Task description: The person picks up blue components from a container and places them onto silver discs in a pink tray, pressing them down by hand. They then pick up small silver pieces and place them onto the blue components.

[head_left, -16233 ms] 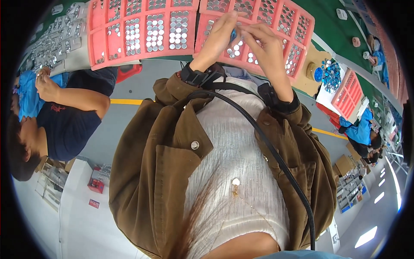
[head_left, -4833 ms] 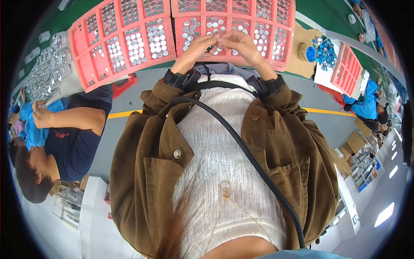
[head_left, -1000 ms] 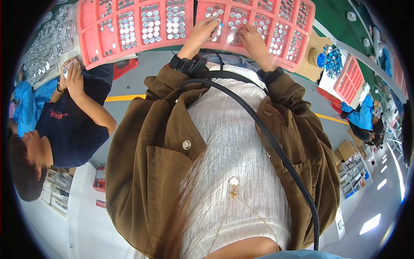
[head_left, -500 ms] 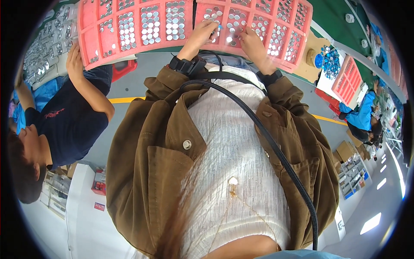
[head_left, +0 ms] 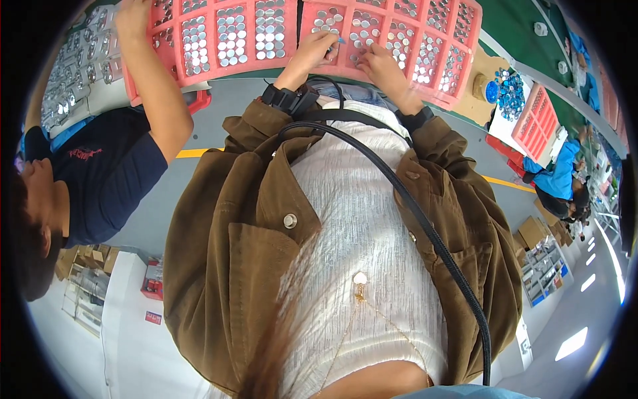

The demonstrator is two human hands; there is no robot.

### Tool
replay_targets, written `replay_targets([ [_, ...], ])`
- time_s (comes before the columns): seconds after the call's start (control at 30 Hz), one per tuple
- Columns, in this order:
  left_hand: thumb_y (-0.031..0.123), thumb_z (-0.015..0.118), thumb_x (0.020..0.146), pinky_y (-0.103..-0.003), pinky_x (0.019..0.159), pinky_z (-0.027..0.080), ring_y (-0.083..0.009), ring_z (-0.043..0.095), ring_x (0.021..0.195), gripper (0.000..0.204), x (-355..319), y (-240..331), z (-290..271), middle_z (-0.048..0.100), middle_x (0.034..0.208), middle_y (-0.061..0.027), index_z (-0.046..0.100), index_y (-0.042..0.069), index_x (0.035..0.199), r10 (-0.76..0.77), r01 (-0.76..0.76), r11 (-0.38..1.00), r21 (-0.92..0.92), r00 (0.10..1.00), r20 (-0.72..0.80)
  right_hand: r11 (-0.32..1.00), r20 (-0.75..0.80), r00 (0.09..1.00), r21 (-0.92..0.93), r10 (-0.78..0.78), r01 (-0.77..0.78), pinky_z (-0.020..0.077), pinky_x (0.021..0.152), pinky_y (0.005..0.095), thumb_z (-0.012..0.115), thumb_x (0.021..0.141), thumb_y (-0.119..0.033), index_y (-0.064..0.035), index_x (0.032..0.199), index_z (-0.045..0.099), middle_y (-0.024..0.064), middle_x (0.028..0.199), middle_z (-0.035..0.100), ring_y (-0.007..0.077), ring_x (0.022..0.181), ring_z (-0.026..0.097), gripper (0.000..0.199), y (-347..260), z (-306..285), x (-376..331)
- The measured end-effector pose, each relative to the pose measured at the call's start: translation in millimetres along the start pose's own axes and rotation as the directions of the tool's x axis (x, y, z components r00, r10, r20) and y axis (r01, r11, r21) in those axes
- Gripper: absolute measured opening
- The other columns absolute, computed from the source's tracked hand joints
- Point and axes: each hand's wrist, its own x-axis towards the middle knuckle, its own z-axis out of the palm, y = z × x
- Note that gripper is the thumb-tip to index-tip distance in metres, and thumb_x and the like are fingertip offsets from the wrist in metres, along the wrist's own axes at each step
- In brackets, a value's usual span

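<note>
In front of me lies a pink compartment tray [head_left: 412, 60] holding small round silvery discs [head_left: 399, 43] in its sections. My left hand [head_left: 314, 52] is curled over the near edge of this tray, closed on a small object with a blue tip [head_left: 341, 40]; my fingers hide most of it. To its right, my right hand [head_left: 385, 70] bends its fingers together low over the tray, beside a section with scattered discs. What lies between those fingertips, if anything, is too small to make out.
Another pink tray [head_left: 249, 58] of discs adjoins on the left, where a co-worker's arm [head_left: 156, 86] reaches across it. Clear plastic pieces [head_left: 73, 86] fill trays at far left. On the right are a blue-lidded jar [head_left: 490, 91], blue discs [head_left: 510, 93] and a smaller pink tray [head_left: 535, 123].
My right hand has moved left and nearer to me, its fingertips lower on the tray. My left hand stays about in place. The co-worker's arm has reached farther over the left tray.
</note>
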Motion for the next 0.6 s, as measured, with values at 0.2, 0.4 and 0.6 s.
replay_targets([
  [0.2, 0.027, 0.045, 0.086, -0.018, 0.04, 0.019, -0.0022, 0.027, 0.042, 0.021, 2.0, -3.1, 0.1, 0.041, 0.056, 0.0043, 0.048, 0.008, 0.077, -0.009, 0.009, 1.0, -0.013, 1.0, -0.008, 0.997, -0.027, 0.999, 0.067, 0.045, -0.043, 0.0469, 0.065, 0.0397, 0.058, 0.073, -0.012, 0.0002, 0.078, 0.059, 0.0133, 0.085, 0.052, 0.0325, 0.075, 0.056, 0.013, 1.3, -0.1, 0.1],
  [0.4, 0.026, 0.045, 0.086, -0.019, 0.04, 0.019, -0.0027, 0.027, 0.042, 0.021, 7.6, -8.9, -3.1, 0.04, 0.056, 0.0038, 0.048, 0.007, 0.077, -0.003, 0.003, 1.0, -0.015, 1.0, 0.015, 0.999, -0.049, 0.998, 0.042, 0.03, -0.028, 0.0467, 0.064, 0.0399, 0.058, 0.073, -0.011, 0.0005, 0.079, 0.058, 0.0129, 0.085, 0.052, 0.0318, 0.076, 0.055, 0.013, 3.8, 6.9, -1.5],
  [0.6, 0.026, 0.044, 0.086, -0.019, 0.039, 0.019, -0.0032, 0.026, 0.041, 0.022, 8.2, -8.4, -1.0, 0.04, 0.056, 0.0034, 0.048, 0.007, 0.077, -0.002, 0.002, 1.0, -0.021, 1.0, 0.023, 1.0, -0.047, 0.999, 0.015, 0.014, -0.013, 0.0465, 0.064, 0.04, 0.056, 0.073, -0.009, 0.0007, 0.081, 0.057, 0.0133, 0.086, 0.05, 0.0308, 0.079, 0.055, 0.012, 1.5, 5.4, -3.6],
])
